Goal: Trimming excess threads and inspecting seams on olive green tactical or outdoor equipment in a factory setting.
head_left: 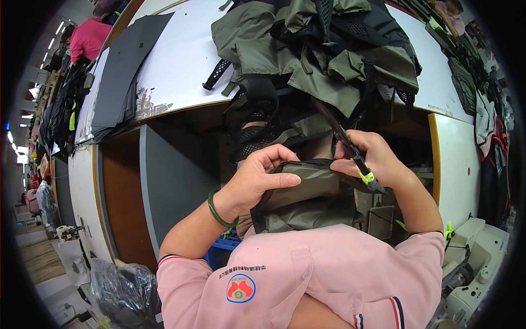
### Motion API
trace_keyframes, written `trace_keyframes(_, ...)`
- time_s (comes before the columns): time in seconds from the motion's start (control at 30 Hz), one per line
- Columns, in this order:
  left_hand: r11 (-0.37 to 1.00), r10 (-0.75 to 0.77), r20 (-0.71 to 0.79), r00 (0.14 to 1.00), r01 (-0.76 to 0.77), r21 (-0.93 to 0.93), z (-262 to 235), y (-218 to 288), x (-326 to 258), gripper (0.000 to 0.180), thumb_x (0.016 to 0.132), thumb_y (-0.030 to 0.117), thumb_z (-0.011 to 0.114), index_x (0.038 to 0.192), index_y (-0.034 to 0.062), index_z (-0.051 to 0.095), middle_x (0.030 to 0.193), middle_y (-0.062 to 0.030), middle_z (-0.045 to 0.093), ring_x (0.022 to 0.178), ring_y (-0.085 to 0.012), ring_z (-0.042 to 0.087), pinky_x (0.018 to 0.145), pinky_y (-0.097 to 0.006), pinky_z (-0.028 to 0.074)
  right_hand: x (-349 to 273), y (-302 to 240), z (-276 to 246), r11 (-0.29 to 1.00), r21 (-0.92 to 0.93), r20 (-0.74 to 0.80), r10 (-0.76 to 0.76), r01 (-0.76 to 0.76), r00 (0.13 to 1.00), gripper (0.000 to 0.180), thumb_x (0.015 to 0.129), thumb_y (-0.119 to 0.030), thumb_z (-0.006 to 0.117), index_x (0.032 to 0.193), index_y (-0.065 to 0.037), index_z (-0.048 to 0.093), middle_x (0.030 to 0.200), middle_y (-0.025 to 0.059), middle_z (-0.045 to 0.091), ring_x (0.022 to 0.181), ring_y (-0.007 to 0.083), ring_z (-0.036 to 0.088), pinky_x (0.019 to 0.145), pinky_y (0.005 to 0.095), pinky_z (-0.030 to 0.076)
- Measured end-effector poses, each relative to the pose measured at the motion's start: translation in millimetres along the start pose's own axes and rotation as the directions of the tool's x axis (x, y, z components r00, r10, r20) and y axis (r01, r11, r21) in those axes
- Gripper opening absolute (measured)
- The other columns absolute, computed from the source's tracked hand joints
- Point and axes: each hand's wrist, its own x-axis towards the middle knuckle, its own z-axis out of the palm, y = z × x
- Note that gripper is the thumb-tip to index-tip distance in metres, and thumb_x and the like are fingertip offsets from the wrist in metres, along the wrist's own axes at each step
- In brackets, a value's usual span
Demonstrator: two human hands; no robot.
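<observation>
An olive-green fabric bag piece (307, 189) with a black edge lies over my lap, close to my body. My left hand (260, 178) holds its top edge at the left, thumb on the front and fingers curled behind. At the right end of that edge, my right hand (375, 156) pinches the fabric between thumb and fingers. The same hand also keeps a long dark tool (342, 134), which looks like scissors, with a yellow-green strip tied near its lower end. Its tip points up and away, toward the table. Some of the right fingers are hidden behind the tool.
Olive and black mesh-strapped bags (323, 49) are heaped on the white table (189, 55), some hanging over its front edge. Dark grey sheets (123, 71) lie at the left. Grey shelf compartments (175, 170) open below. A white sewing machine (482, 263) stands at the lower right.
</observation>
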Motion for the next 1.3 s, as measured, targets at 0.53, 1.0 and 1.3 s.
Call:
trace_keyframes(0.53, 0.999, 0.013, -0.004, 1.0, -0.013, -0.037, 3.6, -5.5, -0.1, 0.031, 0.078, -0.001, 0.081, 0.096, 0.0064, 0.057, 0.095, 0.0007, 0.061, 0.087, -0.0056, 0.059, 0.082, -0.022, 0.051, -25.8, -13.2, -34.4, 0.6, -0.776, 0.069, -0.228, 0.196, 0.971, 0.054, 0.058, -0.046, 0.089, 0.072, -0.007, 0.054, 0.066, 0.0062, 0.055, 0.068, 0.027, 0.056, 0.069, 0.035, 0.035)
trace_keyframes(1.0, 1.0, 0.014, -0.009, 1.0, -0.014, -0.009, 9.5, -5.2, -1.3, 0.03, 0.078, -0.003, 0.079, 0.099, 0.0047, 0.059, 0.098, -0.0001, 0.062, 0.089, -0.0062, 0.06, 0.083, -0.022, 0.051, -21.4, -14.1, -17.5, 0.508, -0.828, 0.051, -0.353, 0.237, 0.934, 0.052, 0.057, -0.043, 0.089, 0.072, -0.007, 0.055, 0.067, 0.0071, 0.055, 0.068, 0.0265, 0.056, 0.069, 0.0361, 0.036)
trace_keyframes(1.3, 1.0, -0.006, -0.01, 1.0, 0.005, -0.031, 9.8, -6.2, -1.8, 0.029, 0.077, -0.004, 0.078, 0.098, 0.0039, 0.06, 0.096, -0.0013, 0.064, 0.088, -0.0073, 0.061, 0.082, -0.023, 0.051, -24.9, -1.4, -14.8, 0.587, -0.778, 0.062, -0.285, 0.225, 0.956, 0.052, 0.058, -0.043, 0.089, 0.07, -0.007, 0.055, 0.063, 0.0089, 0.057, 0.063, 0.028, 0.056, 0.07, 0.0356, 0.037)
